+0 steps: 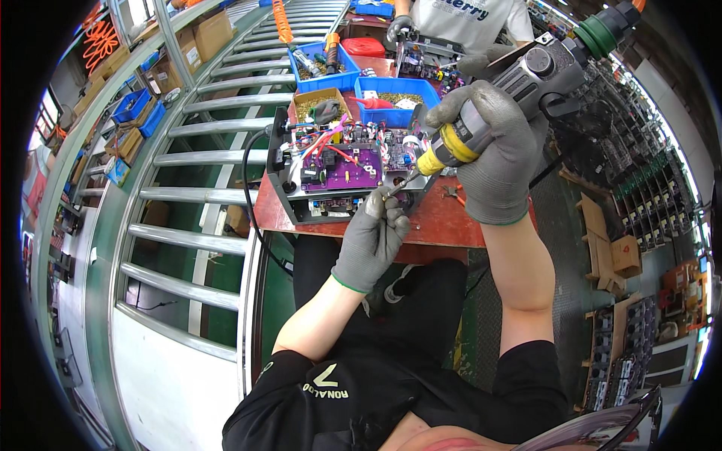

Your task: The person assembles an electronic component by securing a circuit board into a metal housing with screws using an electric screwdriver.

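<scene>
My right hand [500, 161], in a grey glove, is wrapped round a grey power screwdriver [535, 69] with a yellow nose collar, tilted down to the left. The screwdriver's thin bit [408, 180] reaches to the fingertips of my left hand [370, 246], also gloved. Those fingers are pinched at the bit's tip; whatever small thing they hold is too small to name. Just beyond them, an open metal chassis [288, 197] rests on the red worktable [451, 234]. Inside it are a purple circuit board [352, 167], wires and other electronics.
Blue bins [410, 116] of small hardware stand behind the chassis, one with tools in it. Red-handled pliers [456, 194] lie right of it. A roller conveyor [197, 196] runs along the left, with a black cable [248, 197] near it. Across the table, a person [472, 19] handles another unit.
</scene>
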Demonstrator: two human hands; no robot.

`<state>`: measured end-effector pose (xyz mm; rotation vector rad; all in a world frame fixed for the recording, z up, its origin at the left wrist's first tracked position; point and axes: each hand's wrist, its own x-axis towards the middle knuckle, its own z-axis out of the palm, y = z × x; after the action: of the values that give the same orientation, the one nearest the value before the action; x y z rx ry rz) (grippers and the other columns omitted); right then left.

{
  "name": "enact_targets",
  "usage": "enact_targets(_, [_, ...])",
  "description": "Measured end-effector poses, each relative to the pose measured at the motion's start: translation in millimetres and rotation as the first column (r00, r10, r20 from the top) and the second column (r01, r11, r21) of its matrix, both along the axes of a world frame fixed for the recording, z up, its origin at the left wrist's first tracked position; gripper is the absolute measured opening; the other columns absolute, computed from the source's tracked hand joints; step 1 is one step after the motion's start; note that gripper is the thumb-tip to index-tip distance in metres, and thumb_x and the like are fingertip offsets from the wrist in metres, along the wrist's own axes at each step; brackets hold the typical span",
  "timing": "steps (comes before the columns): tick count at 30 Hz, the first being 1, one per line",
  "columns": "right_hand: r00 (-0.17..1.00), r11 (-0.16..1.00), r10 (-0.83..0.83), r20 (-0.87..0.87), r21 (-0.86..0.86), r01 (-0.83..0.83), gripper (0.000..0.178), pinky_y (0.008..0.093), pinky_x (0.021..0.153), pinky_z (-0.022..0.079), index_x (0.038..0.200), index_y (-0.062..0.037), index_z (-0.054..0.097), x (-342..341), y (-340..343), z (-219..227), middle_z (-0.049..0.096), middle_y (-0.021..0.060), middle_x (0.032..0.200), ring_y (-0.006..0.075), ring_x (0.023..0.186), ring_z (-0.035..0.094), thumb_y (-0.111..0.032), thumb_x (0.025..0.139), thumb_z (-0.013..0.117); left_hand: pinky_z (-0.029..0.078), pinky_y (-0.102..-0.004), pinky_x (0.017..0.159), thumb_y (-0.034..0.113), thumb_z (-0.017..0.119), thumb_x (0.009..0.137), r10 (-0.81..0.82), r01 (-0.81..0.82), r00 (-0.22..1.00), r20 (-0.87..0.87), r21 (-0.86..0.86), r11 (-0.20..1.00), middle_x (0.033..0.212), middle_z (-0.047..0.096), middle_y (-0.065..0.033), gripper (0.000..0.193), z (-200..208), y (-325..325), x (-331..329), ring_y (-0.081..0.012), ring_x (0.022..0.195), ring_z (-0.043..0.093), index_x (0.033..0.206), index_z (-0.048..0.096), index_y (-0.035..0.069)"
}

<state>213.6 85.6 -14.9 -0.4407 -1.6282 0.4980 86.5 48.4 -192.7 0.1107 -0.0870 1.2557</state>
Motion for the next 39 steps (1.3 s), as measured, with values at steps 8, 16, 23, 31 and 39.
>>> enact_targets(8, [0.987,0.993,0.095,-0.127,-0.058,-0.103,0.015,0.0320,0.069,0.060,0.095,-0.0027,0.065,-6,-5,4,0.068,0.0125,0.083,0.0186,0.077,0.070,-0.009,0.098,0.051,0.053,-0.0290,0.080,0.026,0.054,0.104,0.023,-0.024,0.998,-0.057,-0.017,1.000,0.097,0.057,-0.0034,0.028,5,1,0,-0.0124,0.085,0.057,0.122,0.057,0.004])
enact_targets(16, [0.994,0.974,0.028,-0.106,-0.220,-0.050,0.030,0.0319,0.067,0.058,0.077,0.0032,0.063,-13,-9,7,0.069,0.0135,0.079,0.0186,0.074,0.070,-0.021,0.093,0.055,0.056,-0.0285,0.086,0.012,0.061,0.100,0.437,-0.412,0.815,-0.382,0.150,0.899,0.101,0.065,-0.0051,0.024,2,-2,11,-0.0127,0.090,0.065,0.120,0.059,-0.001])
enact_targets(23, [0.990,0.982,0.035,-0.136,-0.177,-0.059,0.030,0.0344,0.064,0.056,0.080,0.0024,0.063,-20,11,18,0.066,0.0139,0.075,0.0210,0.064,0.066,-0.022,0.094,0.052,0.053,-0.0308,0.094,0.003,0.062,0.096,0.597,-0.393,0.339,-0.727,0.468,0.792,0.112,0.066,-0.0077,0.028,19,-2,-20,-0.0150,0.103,0.064,0.124,0.059,-0.003])
enact_targets(31, [0.951,0.983,0.071,-0.300,-0.143,-0.118,0.016,0.0347,0.062,0.057,0.101,0.0007,0.061,-37,57,17,0.065,0.0109,0.073,0.0195,0.064,0.066,-0.010,0.089,0.062,0.049,-0.0407,0.093,0.011,0.067,0.088,0.790,0.178,-0.556,-0.259,0.891,0.418,0.114,0.066,-0.0147,0.026,65,28,-65,-0.0311,0.105,0.063,0.113,0.066,0.002])
enact_targets(39, [0.980,0.969,-0.152,-0.127,-0.215,0.122,0.031,0.0282,0.068,0.056,0.105,-0.0005,0.060,-53,102,-16,0.071,0.0067,0.089,0.0125,0.077,0.069,-0.008,0.078,0.074,0.042,-0.0463,0.094,0.043,0.067,0.086,0.749,0.591,-0.663,-0.011,0.606,0.533,0.111,0.068,-0.0115,0.045,62,69,-57,-0.0322,0.106,0.060,0.109,0.069,0.004])
